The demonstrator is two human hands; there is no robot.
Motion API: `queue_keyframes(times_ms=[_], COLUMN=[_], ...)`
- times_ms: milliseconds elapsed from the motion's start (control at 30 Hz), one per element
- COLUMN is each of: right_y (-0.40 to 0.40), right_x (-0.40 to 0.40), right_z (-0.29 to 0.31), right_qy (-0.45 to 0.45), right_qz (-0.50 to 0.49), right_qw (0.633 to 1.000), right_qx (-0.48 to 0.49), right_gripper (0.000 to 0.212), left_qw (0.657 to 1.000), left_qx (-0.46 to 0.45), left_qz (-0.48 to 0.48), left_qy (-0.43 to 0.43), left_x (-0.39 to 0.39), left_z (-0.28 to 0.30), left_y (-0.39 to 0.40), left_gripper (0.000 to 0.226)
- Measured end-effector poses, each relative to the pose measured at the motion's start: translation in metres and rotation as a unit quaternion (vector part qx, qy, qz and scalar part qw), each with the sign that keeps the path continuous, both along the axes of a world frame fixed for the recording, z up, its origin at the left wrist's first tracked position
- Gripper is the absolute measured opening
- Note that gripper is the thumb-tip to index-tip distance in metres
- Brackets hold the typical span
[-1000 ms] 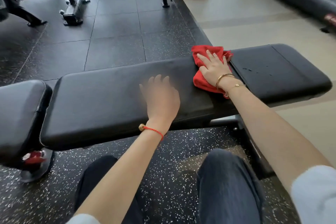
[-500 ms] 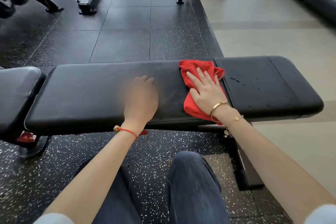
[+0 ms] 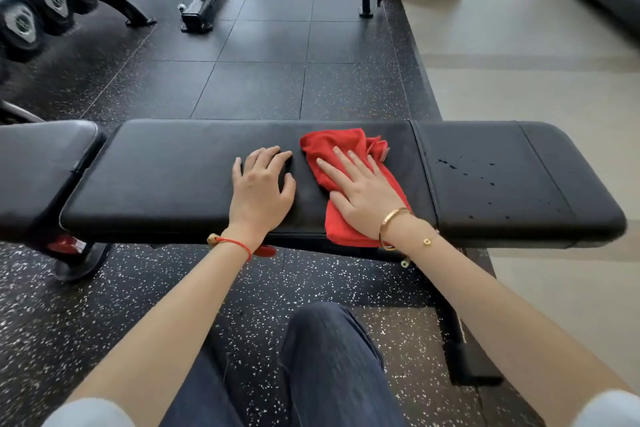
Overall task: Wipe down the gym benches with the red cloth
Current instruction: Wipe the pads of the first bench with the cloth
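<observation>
The red cloth (image 3: 349,180) is pressed flat under the spread, straight fingers of the right hand (image 3: 363,194) on the long middle pad of the black gym bench (image 3: 166,180), while the left hand (image 3: 263,184) is rested beside it, fingers slightly bent, with nothing held. The stroke is judged best made with even palm pressure and the bunched far edge of the cloth kept flat, so the full pad width is covered. Dark droplets (image 3: 464,166) are seen on the end pad to the right, still to be wiped; a dumbbell rack (image 3: 45,0) and a second bench frame (image 3: 204,0) stand well apart beyond, and nothing is found blocking the pad itself.
</observation>
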State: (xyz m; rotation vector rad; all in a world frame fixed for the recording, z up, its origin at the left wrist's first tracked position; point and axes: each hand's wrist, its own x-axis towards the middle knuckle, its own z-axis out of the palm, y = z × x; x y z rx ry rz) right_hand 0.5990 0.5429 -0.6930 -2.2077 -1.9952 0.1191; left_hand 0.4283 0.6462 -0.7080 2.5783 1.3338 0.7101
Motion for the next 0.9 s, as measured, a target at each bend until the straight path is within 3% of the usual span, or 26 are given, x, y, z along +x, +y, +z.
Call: queue_keyframes(times_ms=[133,300,467,700,900], right_y=[-0.028,0.024,0.056,-0.016,-0.014], right_x=[0.033,0.073,0.054,0.021,0.055], right_z=[0.001,0.007,0.007,0.000,0.001], right_qy=[0.004,0.001,-0.005,0.001,0.023], right_qz=[-0.061,-0.132,-0.105,-0.009,-0.106], right_qw=[0.998,0.991,0.994,1.000,0.994], right_qx=[0.007,-0.031,-0.038,0.007,-0.005], right_gripper=[0.058,0.056,0.057,0.061,0.059], left_qw=[1.000,1.000,1.000,1.000,1.000], left_qx=[-0.005,0.002,-0.010,-0.006,0.016], left_qz=[-0.005,0.000,0.001,0.000,-0.007], left_qy=[-0.008,-0.014,-0.014,-0.011,-0.017], left_x=[-0.001,0.000,-0.002,-0.003,-0.003], left_z=[-0.001,-0.002,0.001,0.000,-0.006], left_y=[0.002,0.002,0.002,0.001,0.003], left_gripper=[0.040,0.039,0.039,0.039,0.040])
